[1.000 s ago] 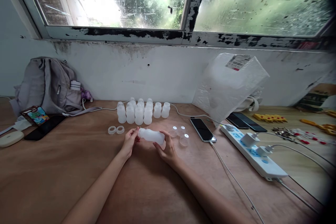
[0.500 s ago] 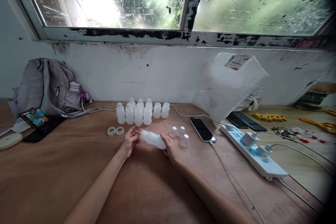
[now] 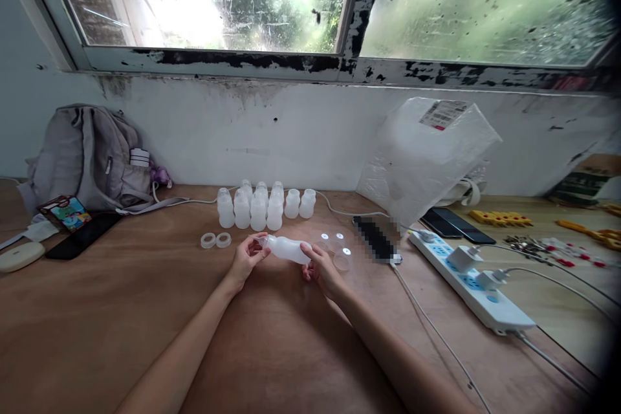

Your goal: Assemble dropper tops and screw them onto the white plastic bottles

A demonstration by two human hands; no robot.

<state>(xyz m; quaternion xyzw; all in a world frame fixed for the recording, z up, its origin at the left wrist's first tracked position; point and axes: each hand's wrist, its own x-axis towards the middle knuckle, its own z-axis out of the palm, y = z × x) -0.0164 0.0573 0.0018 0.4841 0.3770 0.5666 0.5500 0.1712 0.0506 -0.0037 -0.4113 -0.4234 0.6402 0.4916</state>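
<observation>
Baby bottle (image 3: 288,249) is held between left hand (image 3: 244,264) and right hand (image 3: 327,272); capped bottles (image 3: 258,212) are grouped behind, two open bottles (image 3: 307,205) left uncapped

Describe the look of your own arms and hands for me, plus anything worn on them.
My left hand and right hand are bare, with no gloves. The left forearm and right forearm are slim and uncovered, with no sleeves in view. Neither wrist shows a watch or bracelet. Nails and any small rings are too small to make out.

Glaring backlight from the window (image 3: 208,3); dark, blurred right edge.
</observation>
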